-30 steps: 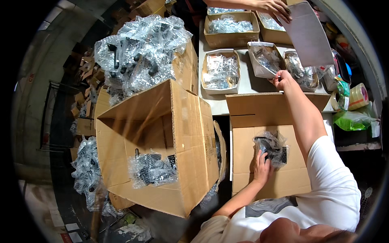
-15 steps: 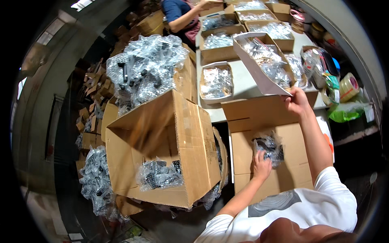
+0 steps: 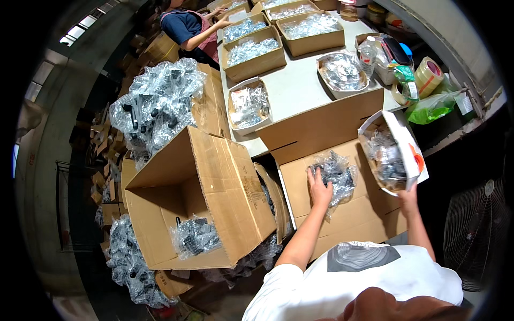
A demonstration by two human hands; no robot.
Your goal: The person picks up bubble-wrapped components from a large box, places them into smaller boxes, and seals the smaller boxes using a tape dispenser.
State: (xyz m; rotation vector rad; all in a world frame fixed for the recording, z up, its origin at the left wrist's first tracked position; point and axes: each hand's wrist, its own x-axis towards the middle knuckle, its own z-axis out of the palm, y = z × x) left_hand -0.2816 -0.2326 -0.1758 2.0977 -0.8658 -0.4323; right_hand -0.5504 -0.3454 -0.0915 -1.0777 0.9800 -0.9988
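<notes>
A bubble-wrapped bundle with dark parts [image 3: 340, 172] lies on the inner cardboard of an opened flat carton [image 3: 305, 235] in front of me. My left hand [image 3: 319, 191] rests on the bundle's left side with its fingers apart. At the carton's right side, my right hand [image 3: 408, 199] grips the near edge of a white cardboard tray [image 3: 415, 160]. The tray is tilted, and small clear plastic packets [image 3: 386, 158] fill it. Exactly what the packets contain is too small to tell.
Left of me stands a large open carton [image 3: 235, 187] holding another wrapped bundle [image 3: 197, 236]. Behind it rises a heap of bubble-wrapped parts [image 3: 155, 107]. Boxes of packets [image 3: 254, 53] line the white table [image 3: 300, 88], where a co-worker [image 3: 187, 27] works. Tape rolls [image 3: 428, 77] lie right; a fan [image 3: 476, 224] stands nearby.
My right hand has brought the white tray from above the table down to the carton's right side. My left hand stays at the bundle, its fingers now more spread. The whole view has shifted.
</notes>
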